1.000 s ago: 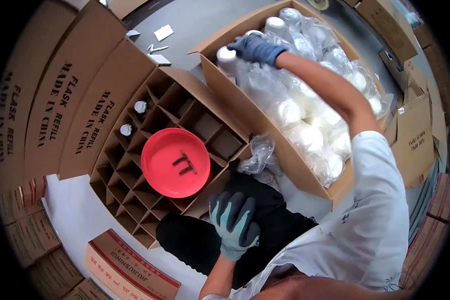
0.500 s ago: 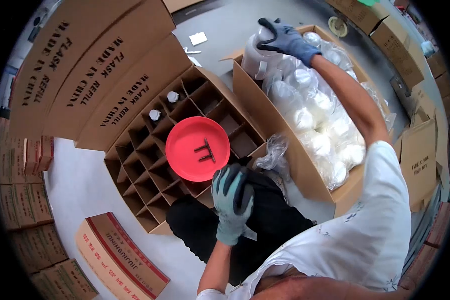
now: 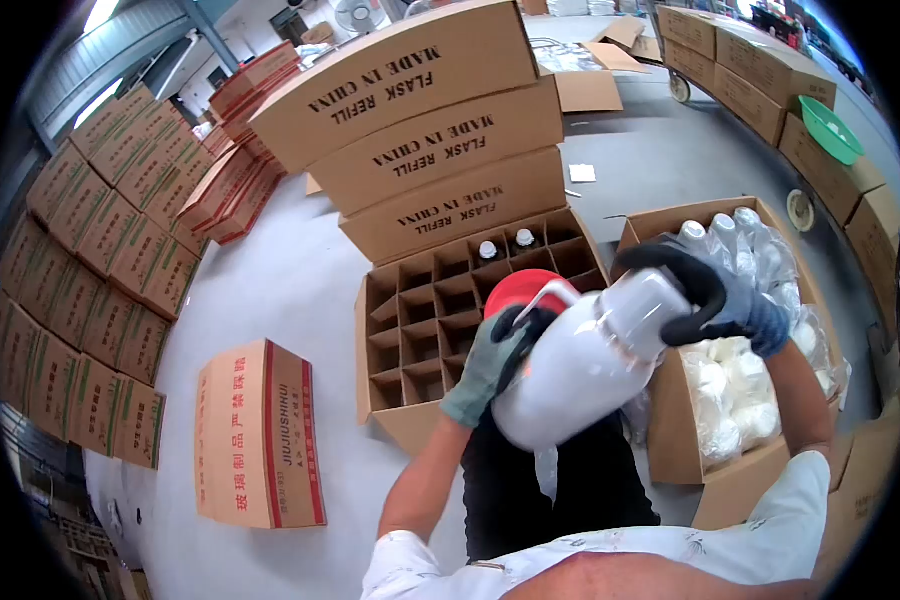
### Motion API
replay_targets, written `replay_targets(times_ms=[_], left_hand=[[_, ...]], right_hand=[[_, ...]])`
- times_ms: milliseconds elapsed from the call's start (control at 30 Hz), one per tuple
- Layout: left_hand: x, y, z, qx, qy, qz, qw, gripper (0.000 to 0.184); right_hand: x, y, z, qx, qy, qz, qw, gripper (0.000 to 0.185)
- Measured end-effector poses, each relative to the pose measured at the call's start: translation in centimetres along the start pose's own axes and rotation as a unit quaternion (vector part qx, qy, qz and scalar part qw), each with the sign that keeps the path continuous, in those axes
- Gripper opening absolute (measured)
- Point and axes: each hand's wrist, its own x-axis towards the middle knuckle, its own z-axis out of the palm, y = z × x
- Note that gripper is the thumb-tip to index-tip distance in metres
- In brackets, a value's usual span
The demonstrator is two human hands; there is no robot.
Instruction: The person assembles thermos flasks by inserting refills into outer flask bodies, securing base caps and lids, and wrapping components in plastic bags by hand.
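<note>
A white thermos jug (image 3: 568, 378) is tilted in front of my body, its lidded top pointing up and right. My left hand (image 3: 492, 368), in a grey-green glove with dark fingers, is closed at its handle side. My right hand (image 3: 715, 305), in a blue and black glove, curls around the lid end, slightly blurred. Behind the jug, a red dish (image 3: 520, 289) is partly hidden and rests on a divided carton (image 3: 390, 402). Two silver-capped bottles (image 3: 488, 252) stand in that carton's compartments. To the right, an open carton (image 3: 672, 425) contains several plastic-wrapped white jugs (image 3: 735, 385).
A closed carton (image 3: 260, 440) lies on the floor at left. Stacked cartons (image 3: 100, 220) rise behind it. The divided carton's printed flaps (image 3: 450, 140) stand upright at the back. At right, a wheeled cart carries boxes (image 3: 760, 70), near a green basin (image 3: 830, 130).
My right hand has come from the open carton to my front with a white jug. My left hand has left my knee and now grips the jug too. The view has tilted up.
</note>
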Motion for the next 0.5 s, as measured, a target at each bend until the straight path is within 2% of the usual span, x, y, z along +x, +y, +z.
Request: replay_targets(times_ms=[33,67,100,133,167,200,233,267,300,333,367,433,467,500], left_hand=[[-1.7,0.2,-0.9,-0.006,-0.009,-0.104,0.994,0.025],[-3.7,-1.2,-2.0,-0.092,0.003,-0.201,0.975,0.033],[-6.5,-3.5,-3.5,-0.154,0.031,-0.179,0.971,0.040],[-9.0,-2.6,-3.8,-0.268,-0.004,-0.173,0.948,0.047],[-11.8,-5.9,-4.7,-0.380,0.063,-0.175,0.906,0.049],[-13.6,-7.7,-5.2,-0.387,0.110,-0.136,0.905,0.050],[-15.4,-9.1,-5.5,-0.392,0.158,-0.099,0.901,0.050],[-17.1,-10.3,-5.9,-0.397,0.205,-0.063,0.892,0.051],[-18.4,-11.5,-6.5,-0.400,0.252,-0.028,0.881,0.051],[-18.8,-13.3,-7.7,-0.236,0.272,0.017,0.933,0.049],[-18.7,-12.0,-7.6,-0.173,0.295,0.032,0.939,0.049],[-16.5,-5.7,-6.2,-0.045,0.333,0.065,0.940,0.050],[-15.1,-3.1,-5.9,-0.382,0.319,0.025,0.867,0.048],[-14.2,-2.9,-6.1,-0.379,0.327,0.053,0.864,0.048]], right_hand=[[0.5,-0.2,1.1,0.109,0.002,0.010,0.994,0.083],[0.9,0.5,1.6,0.181,0.050,-0.009,0.982,0.084],[1.6,1.7,2.1,0.253,0.098,-0.029,0.962,0.085],[2.6,3.9,2.6,0.294,0.151,-0.053,0.942,0.085],[3.7,5.1,3.7,0.333,0.171,-0.031,0.927,0.083],[5.0,7.9,5.0,0.252,0.182,0.017,0.950,0.082],[6.0,14.1,7.5,0.274,0.140,0.067,0.949,0.082],[6.7,20.4,10.9,0.125,0.165,0.050,0.977,0.083],[7.4,25.7,13.4,-0.112,0.118,0.047,0.986,0.088],[7.3,29.1,15.9,-0.090,0.084,0.125,0.985,0.091],[6.9,33.0,18.5,-0.097,0.073,0.150,0.981,0.091],[6.8,35.0,20.7,-0.219,0.026,0.212,0.952,0.090],[7.5,34.1,20.5,-0.235,0.064,0.194,0.950,0.085],[8.1,32.2,20.3,-0.251,0.101,0.177,0.946,0.080]])
